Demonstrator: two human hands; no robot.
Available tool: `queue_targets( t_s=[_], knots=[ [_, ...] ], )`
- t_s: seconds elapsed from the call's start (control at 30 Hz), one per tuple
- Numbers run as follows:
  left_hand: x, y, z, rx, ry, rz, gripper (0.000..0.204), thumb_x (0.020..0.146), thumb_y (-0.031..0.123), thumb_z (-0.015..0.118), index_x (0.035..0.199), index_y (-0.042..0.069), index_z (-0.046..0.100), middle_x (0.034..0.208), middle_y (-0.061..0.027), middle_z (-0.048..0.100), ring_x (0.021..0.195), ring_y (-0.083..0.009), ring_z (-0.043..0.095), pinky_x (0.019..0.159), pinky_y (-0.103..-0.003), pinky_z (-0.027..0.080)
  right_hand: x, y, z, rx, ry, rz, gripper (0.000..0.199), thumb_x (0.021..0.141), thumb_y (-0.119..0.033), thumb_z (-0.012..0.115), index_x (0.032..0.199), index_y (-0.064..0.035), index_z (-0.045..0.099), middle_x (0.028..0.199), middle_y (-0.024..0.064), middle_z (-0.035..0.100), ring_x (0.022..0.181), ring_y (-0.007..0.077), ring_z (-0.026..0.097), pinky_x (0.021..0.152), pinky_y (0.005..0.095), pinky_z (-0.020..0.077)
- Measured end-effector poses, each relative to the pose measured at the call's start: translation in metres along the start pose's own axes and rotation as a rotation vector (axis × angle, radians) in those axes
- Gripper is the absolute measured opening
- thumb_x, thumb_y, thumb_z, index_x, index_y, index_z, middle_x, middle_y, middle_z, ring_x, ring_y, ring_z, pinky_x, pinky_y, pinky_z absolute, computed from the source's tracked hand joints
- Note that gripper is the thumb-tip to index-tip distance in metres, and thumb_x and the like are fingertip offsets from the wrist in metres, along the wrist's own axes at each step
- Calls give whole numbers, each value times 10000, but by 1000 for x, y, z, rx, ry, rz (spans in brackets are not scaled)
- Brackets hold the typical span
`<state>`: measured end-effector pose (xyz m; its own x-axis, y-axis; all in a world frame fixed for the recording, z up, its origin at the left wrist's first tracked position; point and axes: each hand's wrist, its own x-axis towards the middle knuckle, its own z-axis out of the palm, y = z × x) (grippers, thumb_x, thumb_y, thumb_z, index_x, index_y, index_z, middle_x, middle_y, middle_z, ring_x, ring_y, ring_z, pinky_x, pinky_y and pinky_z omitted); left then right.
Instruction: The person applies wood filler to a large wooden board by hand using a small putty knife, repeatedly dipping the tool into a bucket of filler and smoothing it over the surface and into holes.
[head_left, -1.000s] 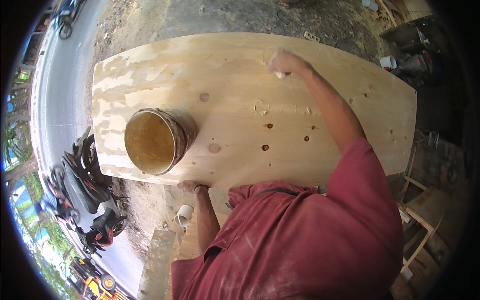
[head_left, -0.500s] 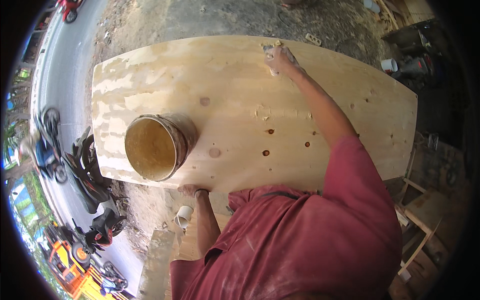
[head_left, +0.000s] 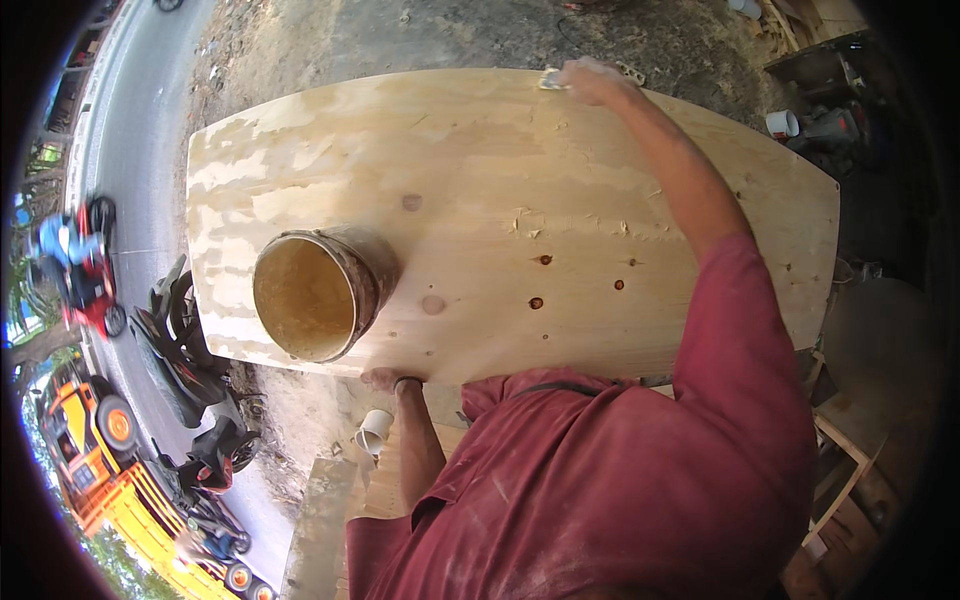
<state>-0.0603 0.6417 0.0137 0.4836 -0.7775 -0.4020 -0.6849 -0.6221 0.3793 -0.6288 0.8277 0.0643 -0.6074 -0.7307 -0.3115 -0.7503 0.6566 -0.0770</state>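
A large pale plywood board (head_left: 470,170) lies across the view, with dark knots and smeared patches of cream filler. At its far edge my right hand (head_left: 596,82) is closed round a putty knife; only the putty-smeared blade (head_left: 551,80) shows, and the fingers hide the handle. My left hand (head_left: 380,378) holds the board's near edge, its fingers partly out of sight. On the left part of the board stands a round bucket (head_left: 305,297), its mouth toward me and its inside coated with yellowish filler.
Beneath the near edge sits a small white pail (head_left: 373,431). Parked motorbikes (head_left: 175,350) stand beside the road at left, where a rider on a red motorbike (head_left: 80,262) and a yellow truck (head_left: 120,480) appear. A wooden frame (head_left: 842,470) is at right.
My right hand has moved right and slightly farther out with the putty knife, to the far edge. My left hand stays put. On the road, the vehicles have shifted.
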Motion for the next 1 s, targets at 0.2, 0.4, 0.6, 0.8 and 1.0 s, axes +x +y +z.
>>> queue_targets(
  t_s=[0.2,0.4,0.6,0.8,1.0],
  knots=[
    [19,-17,8,10,8,54,414,885,168,599,1166,-23,362,1109,-269,581,983,-386,632,794,-453,565,-56,-35,-75,-226,-464,162,281,818,-95,541,1022,52,665,1073,217,678,1023,350,660,801,463,545],
    [30,-28,16,193,32,93,414,883,195,606,1151,-19,375,1085,-267,589,960,-383,638,785,-458,556,-19,-34,-31,246,101,170,233,775,-144,555,850,32,688,897,269,680,741,349,689,687,446,562],
    [43,-36,19,228,101,117,392,885,206,593,1136,-21,396,1068,-285,600,955,-408,634,808,-479,543,4,-44,8,133,-12,30,275,768,-234,582,762,24,679,766,241,678,726,300,693,651,403,552],
    [35,-28,16,63,82,35,377,888,196,584,1134,-26,404,1081,-275,598,963,-403,632,811,-484,540,5,-39,7,116,-145,-29,239,745,-248,645,901,-87,726,739,181,690,713,304,688,663,411,546],
    [30,-28,12,67,64,82,402,883,200,586,1162,-23,401,1121,-260,592,996,-402,624,828,-470,544,-10,-20,-28,2,-207,-92,320,794,-228,638,1099,-149,699,936,193,694,870,330,676,759,432,538]
  ],
)
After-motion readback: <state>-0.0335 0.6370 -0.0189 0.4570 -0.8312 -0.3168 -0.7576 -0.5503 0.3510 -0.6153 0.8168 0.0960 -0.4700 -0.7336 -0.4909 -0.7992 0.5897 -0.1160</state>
